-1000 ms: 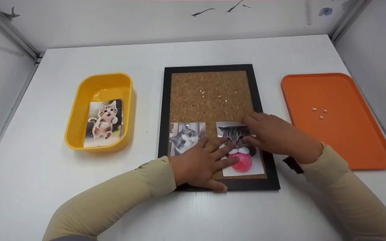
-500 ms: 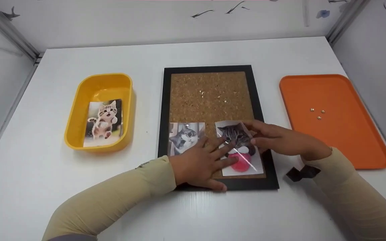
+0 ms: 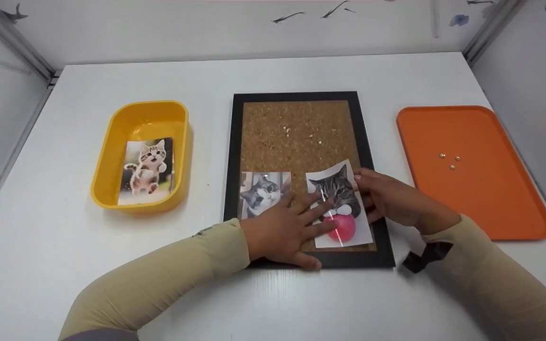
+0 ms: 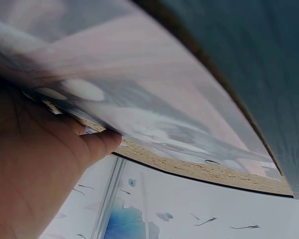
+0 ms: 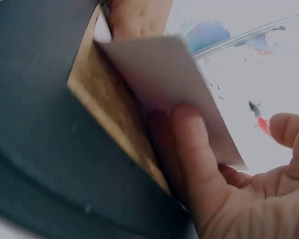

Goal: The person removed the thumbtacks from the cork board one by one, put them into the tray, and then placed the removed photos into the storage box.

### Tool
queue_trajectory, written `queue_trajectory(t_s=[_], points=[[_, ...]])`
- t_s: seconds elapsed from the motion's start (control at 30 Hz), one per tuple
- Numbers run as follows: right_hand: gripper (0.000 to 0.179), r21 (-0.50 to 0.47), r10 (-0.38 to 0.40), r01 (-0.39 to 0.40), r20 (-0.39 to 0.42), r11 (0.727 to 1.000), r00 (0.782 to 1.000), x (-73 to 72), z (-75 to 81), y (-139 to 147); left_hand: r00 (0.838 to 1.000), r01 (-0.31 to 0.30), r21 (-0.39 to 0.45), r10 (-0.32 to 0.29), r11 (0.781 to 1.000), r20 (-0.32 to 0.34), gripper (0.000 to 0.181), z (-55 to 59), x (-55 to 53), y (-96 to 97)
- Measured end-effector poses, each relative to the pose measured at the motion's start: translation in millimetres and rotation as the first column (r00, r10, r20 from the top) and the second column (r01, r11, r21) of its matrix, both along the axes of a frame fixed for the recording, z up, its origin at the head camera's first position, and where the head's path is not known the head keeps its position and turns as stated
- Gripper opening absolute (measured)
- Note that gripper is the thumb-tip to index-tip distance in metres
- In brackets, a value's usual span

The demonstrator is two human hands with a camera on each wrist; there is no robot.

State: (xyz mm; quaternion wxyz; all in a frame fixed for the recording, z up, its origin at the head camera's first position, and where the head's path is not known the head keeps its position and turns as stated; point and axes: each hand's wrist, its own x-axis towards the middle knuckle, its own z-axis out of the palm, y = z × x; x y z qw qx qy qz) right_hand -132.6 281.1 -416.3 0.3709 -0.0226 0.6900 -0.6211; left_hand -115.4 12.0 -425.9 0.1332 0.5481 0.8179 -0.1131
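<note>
Card [image 3: 344,199] bows up from the board [image 3: 277,147], right of center in the frame, its upper right corner raised off the cork where a second ago it lay near flat beneath the right hand [image 3: 391,199]. That hand has slid around to the card's right edge; the right wrist view shows straight fingers [image 5: 192,132] set against the card's back and the thumb apart, so no pinch is seen. The left hand [image 3: 280,237], lower center, has stayed put, its fingers spread wide and grasping nothing, some lying across the card's left side. The card's foot remains over the lower right of the cork. The lift suggests that this side is not fixed down and that work on the card is unfinished; no stud shows on the part of it in view. By contrast, a second card [image 3: 263,192], lower left of the cork and partly covered by the left hand, bears a small bright stud [image 3: 265,176] near its top. Three loose studs [image 3: 452,166] lie on the tray [image 3: 505,203] at the frame's right; a third card [image 3: 147,173] sits in the tub [image 3: 159,123] at left.
</note>
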Motion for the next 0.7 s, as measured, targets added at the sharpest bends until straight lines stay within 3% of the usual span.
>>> queue_trajectory(t_s=[0.27, 0.7], points=[[0.041, 0.068, -0.069, 0.066, 0.042, 0.996, 0.997, -1.7, 0.4, -2.9, 1.0, 0.003, -0.015, -0.003, 1.0, -0.002, 0.088, 1.7, 0.3, 1.0], [0.057, 0.027, -0.097, 0.096, 0.032, 0.995, 0.995, 0.2, -9.5, 3.0, 1.0, 0.004, -0.009, -0.004, 1.0, -0.005, 0.088, 1.5, 0.0, 0.4]])
